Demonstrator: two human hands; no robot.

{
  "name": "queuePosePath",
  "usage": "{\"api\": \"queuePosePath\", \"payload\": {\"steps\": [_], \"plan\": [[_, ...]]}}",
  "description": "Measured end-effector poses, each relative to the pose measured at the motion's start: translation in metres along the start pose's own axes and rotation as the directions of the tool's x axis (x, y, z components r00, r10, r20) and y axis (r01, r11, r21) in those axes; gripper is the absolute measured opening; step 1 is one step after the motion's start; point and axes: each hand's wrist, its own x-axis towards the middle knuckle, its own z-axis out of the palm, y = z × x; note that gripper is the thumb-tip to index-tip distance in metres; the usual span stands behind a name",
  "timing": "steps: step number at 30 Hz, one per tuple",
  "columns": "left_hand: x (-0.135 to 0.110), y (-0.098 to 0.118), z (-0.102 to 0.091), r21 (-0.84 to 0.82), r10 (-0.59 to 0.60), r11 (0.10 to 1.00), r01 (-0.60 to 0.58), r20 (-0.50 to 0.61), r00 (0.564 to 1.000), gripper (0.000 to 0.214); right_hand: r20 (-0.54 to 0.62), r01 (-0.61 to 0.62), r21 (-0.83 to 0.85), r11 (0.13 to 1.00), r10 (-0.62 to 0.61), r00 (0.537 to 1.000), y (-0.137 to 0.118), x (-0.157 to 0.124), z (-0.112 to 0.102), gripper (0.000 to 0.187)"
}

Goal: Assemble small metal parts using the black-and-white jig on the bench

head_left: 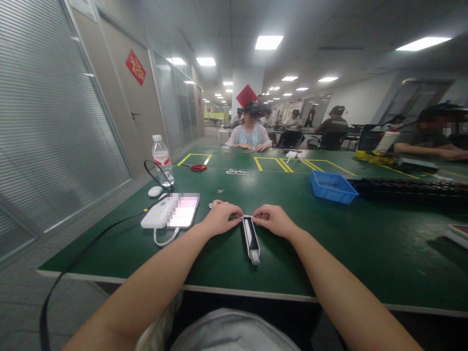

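Observation:
A slim white-and-black device (pixel 251 235) lies lengthwise on the green table in front of me, with a pale rim, a dark middle and a whitish, partly clear end piece toward me. At its far left corner, my left hand (pixel 222 217) is closed in a pinch. My right hand (pixel 274 219) pinches the far right corner in the same way. A thin light edge shows between the two sets of fingertips; its exact shape is too small to make out. Just behind my left hand sits a small whitish piece (pixel 210 205), partly hidden by it.
Left of my hands lie a lit phone (pixel 186 210), a white power bank (pixel 153 217) with cable, a white mouse-like object (pixel 155 191) and a water bottle (pixel 161 161). Farther off are red-handled scissors (pixel 198 167) and a blue bin (pixel 333 187). Across the table (pixel 219 263) sits a person.

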Motion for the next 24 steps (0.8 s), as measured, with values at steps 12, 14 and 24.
{"api": "queuePosePath", "payload": {"steps": [12,14,24], "plan": [[-0.001,0.0,-0.001,-0.05,-0.038,0.998,0.039,0.018,0.999,0.03,0.018,-0.022,0.017,1.0,0.021,1.0,0.0,0.0,0.002,0.022],[-0.002,-0.002,-0.005,-0.063,-0.044,0.997,0.046,0.028,0.999,0.04,0.028,-0.039,0.022,0.999,0.038,0.999,0.0,0.0,0.001,0.023],[0.002,-0.036,-0.015,-0.13,-0.248,0.965,0.228,-0.167,0.954,0.045,0.036,-0.077,0.052,0.996,0.075,0.997,0.007,0.001,0.004,0.026]]}}
